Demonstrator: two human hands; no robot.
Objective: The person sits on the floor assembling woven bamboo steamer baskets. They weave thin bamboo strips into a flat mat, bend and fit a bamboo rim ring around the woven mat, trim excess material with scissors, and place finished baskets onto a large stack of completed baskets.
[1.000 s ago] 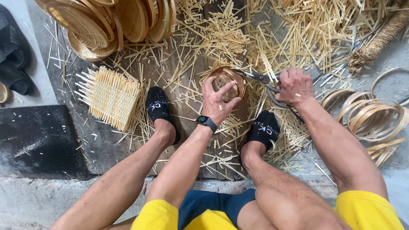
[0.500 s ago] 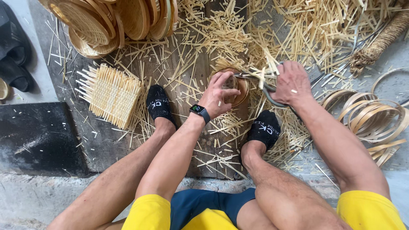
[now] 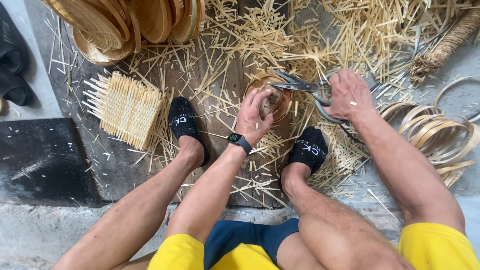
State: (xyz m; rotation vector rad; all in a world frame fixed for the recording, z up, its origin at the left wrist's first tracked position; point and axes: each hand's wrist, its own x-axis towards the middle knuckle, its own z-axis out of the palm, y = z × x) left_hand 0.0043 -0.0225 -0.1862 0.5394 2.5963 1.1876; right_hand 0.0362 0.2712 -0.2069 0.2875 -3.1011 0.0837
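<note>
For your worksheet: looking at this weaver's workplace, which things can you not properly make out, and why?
- Small round basket: head view, mostly covered by the left hand.
- Scissors: handles hidden inside the right hand.
- Stacked woven trays: cut off by the top edge.
- Dark shoes: cut off by the left edge.
- Rope bundle: runs off the right edge.

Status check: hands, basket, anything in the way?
Left hand grips small round basket. Right hand holds scissors, blades at the rim. Loose straw offcuts litter the board all around.
</note>
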